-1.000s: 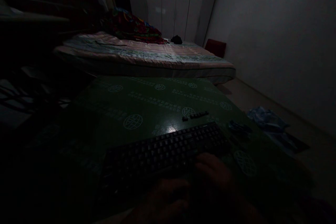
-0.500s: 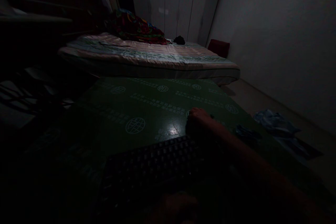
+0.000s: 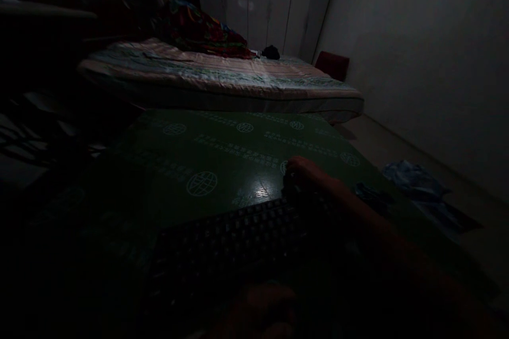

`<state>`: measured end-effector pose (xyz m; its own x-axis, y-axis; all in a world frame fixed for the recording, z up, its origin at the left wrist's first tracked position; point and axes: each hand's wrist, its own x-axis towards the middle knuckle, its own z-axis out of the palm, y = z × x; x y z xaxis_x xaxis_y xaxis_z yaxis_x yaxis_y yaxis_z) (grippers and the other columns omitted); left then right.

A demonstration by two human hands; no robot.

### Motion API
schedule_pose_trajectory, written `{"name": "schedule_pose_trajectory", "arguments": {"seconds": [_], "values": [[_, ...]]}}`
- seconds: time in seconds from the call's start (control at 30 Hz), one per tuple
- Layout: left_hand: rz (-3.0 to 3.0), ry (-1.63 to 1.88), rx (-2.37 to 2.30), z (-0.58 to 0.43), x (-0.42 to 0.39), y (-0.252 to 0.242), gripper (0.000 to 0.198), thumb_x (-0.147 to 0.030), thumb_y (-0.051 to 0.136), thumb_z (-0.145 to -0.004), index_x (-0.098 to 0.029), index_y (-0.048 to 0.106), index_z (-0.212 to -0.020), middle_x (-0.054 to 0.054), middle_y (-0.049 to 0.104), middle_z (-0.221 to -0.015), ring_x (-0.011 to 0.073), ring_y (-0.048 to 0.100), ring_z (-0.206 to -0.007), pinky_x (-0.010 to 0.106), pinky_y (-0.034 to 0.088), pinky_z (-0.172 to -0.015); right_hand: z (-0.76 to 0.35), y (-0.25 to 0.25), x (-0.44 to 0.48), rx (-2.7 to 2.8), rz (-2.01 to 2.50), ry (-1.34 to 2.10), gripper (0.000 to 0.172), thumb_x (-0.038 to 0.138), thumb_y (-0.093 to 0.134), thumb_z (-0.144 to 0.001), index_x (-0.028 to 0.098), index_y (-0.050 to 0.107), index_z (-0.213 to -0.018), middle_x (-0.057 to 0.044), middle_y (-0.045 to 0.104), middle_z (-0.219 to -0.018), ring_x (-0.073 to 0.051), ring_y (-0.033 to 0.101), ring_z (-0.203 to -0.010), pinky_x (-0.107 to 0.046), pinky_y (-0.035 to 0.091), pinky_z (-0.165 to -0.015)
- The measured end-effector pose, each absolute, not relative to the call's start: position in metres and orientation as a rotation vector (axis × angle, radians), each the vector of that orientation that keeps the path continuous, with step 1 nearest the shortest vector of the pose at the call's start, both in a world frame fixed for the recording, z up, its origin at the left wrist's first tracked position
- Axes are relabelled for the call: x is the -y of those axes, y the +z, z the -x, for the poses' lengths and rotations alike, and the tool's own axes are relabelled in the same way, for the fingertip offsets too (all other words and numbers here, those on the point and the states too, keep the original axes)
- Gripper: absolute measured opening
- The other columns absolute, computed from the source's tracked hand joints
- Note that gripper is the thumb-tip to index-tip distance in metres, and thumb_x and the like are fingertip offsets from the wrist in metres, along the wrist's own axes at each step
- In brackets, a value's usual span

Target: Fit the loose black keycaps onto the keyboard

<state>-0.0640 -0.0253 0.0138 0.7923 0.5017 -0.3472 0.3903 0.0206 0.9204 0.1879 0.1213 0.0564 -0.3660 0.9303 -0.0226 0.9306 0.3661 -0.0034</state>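
A black keyboard (image 3: 230, 243) lies at a slant on a dark green board printed with pale globes and lettering (image 3: 151, 169). My right hand (image 3: 306, 169) is at the keyboard's far right corner, its fingers curled down. Something dark is under those fingers, but shadow hides what it is. Close to the keyboard's near edge, low in the view, my left hand (image 3: 270, 304) has its fingers bent inward. It is very dim, and whatever it may hold cannot be made out.
Beyond the board stands a bed with a striped mattress (image 3: 222, 77) and a red patterned blanket (image 3: 202, 32). A small dark cloth (image 3: 374, 196) lies right of my forearm. Crumpled clothes (image 3: 417, 180) are on the floor at the right, near a wall.
The whole scene sits slightly higher in view. My right hand has turned a little, and more of the dark thing beneath it shows. My left hand stays near the keyboard's near edge.
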Motion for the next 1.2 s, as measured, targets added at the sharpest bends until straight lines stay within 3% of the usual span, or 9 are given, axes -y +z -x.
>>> {"name": "schedule_pose_trajectory", "arguments": {"seconds": [0.4,0.73,0.93,1.2], "values": [[-1.579,0.065,-0.73,0.054,0.027,0.037,0.011,-0.024,0.05,-0.077,-0.017,0.058,-0.079,-0.002,0.054,-0.075,0.0121,0.05,-0.069,0.022,0.038,-0.061,-0.203,0.028,0.007,-3.234,-1.494,-0.003,0.005,0.019,0.063,-0.079,0.016,0.068,-0.08,-0.008,0.064,-0.098,-0.02,0.055,-0.105,-0.033,0.049,-0.086],[-1.602,0.148,-0.71,0.056,0.027,0.028,0.024,-0.036,0.052,-0.079,-0.016,0.062,-0.088,0.001,0.057,-0.079,0.0137,0.05,-0.073,0.025,0.042,-0.067,-0.201,0.013,0.006,-3.239,-1.499,0.067,0.007,0.025,0.071,-0.073,0.019,0.069,-0.078,-0.007,0.063,-0.1,-0.022,0.054,-0.106,-0.035,0.049,-0.085],[-1.638,0.078,-0.751,0.055,0.025,0.032,0.022,-0.032,0.051,-0.078,-0.016,0.062,-0.087,0.001,0.056,-0.079,0.014,0.05,-0.074,0.026,0.042,-0.069,-0.203,0.012,0.003,-3.248,-1.446,0.07,0.01,0.027,0.074,-0.071,0.019,0.069,-0.075,-0.007,0.062,-0.094,-0.022,0.058,-0.095,-0.035,0.051,-0.079],[-1.619,0.094,-0.746,0.055,0.026,0.032,0.02,-0.031,0.05,-0.078,-0.016,0.061,-0.085,0.001,0.056,-0.078,0.0142,0.049,-0.074,0.027,0.042,-0.068,-0.2,0.017,0.007,-3.303,-1.494,0.096,0.01,0.025,0.074,-0.07,0.019,0.069,-0.076,-0.008,0.063,-0.095,-0.023,0.058,-0.098,-0.035,0.052,-0.08]]}}
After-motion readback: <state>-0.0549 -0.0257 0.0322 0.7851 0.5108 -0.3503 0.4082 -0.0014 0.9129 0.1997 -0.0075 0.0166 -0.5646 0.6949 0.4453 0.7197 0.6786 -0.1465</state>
